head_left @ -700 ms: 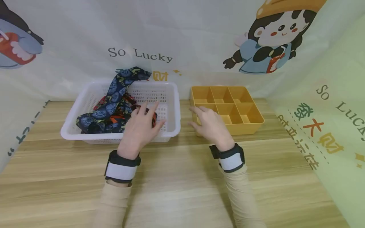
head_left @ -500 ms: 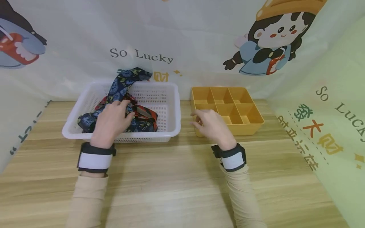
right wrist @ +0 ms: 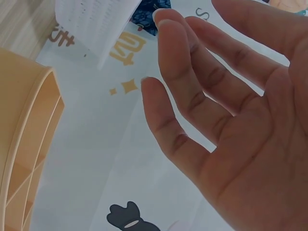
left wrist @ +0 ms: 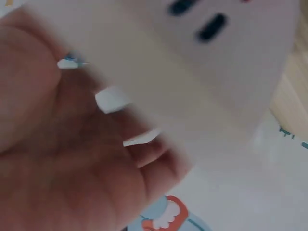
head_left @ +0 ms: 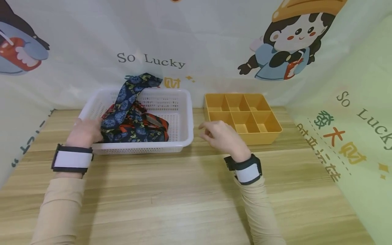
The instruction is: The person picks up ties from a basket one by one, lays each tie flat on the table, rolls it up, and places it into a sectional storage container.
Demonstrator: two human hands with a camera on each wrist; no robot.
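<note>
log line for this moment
left hand: at left end of white basket, grip unclear | right hand: empty, by yellow organizer | patterned cloth: mostly in basket

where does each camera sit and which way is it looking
Head: worn on head, facing forward and down at white basket and yellow box; left arm, right arm show.
Left wrist: worn there, faces past left fingers to printed backdrop, partly blocked by pale blur.
Right wrist: worn there, faces past right fingers to the same backdrop.
Shared by head and right wrist: white basket, yellow box.
</note>
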